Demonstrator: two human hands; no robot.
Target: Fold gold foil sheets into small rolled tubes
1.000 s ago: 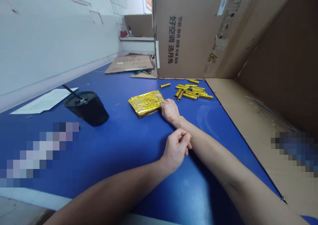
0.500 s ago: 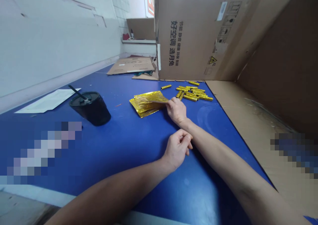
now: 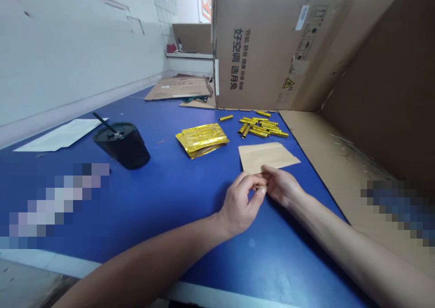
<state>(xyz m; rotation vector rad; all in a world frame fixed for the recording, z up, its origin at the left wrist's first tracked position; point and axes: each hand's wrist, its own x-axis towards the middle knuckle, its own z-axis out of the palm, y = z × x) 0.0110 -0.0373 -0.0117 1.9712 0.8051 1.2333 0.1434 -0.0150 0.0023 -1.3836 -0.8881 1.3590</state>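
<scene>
Right hand (image 3: 283,188) holds tan sheet (image 3: 267,156); carton (image 3: 272,45) reads "好空调".

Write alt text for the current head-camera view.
A person's right hand holds a flat, tan, paper-like sheet, left hand at its near edge, over a blue tabletop. Beyond lie stacked gold foil sheets and small gold tubes; a black lidded cup stands left.

Sheet (image 3: 267,154) is lt tan, stack (image 3: 205,138) & rolls (image 3: 258,133) gold, tbl (image 3: 170,190) blue, cup (image 3: 127,149) blk.
</scene>
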